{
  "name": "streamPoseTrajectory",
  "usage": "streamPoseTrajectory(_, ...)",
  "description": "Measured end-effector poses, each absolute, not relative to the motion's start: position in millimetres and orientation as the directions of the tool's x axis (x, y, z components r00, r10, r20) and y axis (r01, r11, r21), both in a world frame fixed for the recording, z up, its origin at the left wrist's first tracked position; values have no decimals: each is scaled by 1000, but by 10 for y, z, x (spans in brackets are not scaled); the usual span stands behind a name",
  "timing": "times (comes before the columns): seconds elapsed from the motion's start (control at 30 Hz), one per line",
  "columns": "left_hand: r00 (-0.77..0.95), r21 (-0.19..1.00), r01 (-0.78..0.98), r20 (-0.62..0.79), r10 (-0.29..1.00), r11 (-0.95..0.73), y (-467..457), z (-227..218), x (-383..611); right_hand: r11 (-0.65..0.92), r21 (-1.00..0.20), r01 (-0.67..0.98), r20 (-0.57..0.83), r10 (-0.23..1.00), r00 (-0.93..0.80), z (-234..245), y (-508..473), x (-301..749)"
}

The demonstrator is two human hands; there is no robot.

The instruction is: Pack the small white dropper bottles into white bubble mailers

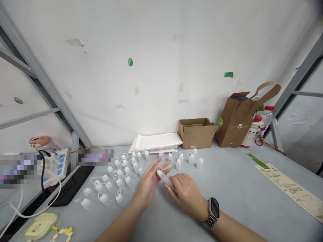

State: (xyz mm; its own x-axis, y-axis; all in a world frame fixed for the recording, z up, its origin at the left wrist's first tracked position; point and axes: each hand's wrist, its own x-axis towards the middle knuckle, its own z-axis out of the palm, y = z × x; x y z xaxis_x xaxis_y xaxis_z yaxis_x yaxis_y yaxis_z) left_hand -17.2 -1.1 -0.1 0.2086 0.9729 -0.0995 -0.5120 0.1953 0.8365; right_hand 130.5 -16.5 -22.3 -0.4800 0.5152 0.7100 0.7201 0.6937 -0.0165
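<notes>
A small white squeeze bottle (165, 179) with a capped tip and a thin looped strap lies tilted between my hands. My right hand (185, 191), with a watch on the wrist, is closed around the bottle's lower body. Behind the cap end, my left hand (148, 185) has its fingers stretched and spread, close to or touching the cap. Its thumb is partly hidden. Many similar bottles (120, 173) stand in loose rows on the grey table to the left. Several more bottles (178, 164) stand farther back, right of centre.
White padded sheets or envelopes (158, 142) and an open cardboard box (199, 136) sit against the wall. At right are a brown paper bag (230, 124) and a printed paper strip (290, 188). A black phone (73, 185), power strip (59, 166) and yellow case (41, 225) lie left.
</notes>
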Motion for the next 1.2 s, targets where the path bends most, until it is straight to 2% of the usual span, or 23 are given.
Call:
streamPoseTrajectory(0.23,204,830,-519,-112,973,204,48,-31,-194,668,-20,744,742,509,-437,-184,-129,1352)
streamPoseTrajectory(0.5,161,874,-464,-78,984,145,20,-22,-168,673,-65,737,729,536,-425,-198,-147,1352)
streamPoseTrajectory(0.63,161,892,-431,-71,984,135,8,-50,-148,656,-107,747,710,577,-405,-198,-143,1368)
streamPoseTrajectory(0.77,116,946,-318,-24,993,60,-38,-42,-114,624,-140,769,644,647,-408,-197,-136,1359)
streamPoseTrajectory(0.97,157,985,-169,54,986,-27,-113,17,-113,549,-346,761,534,782,-322,-248,-122,1315)
streamPoseTrajectory(1.2,187,981,-10,191,964,-193,-98,-16,-120,474,-618,627,393,877,-276,-256,-94,1327)
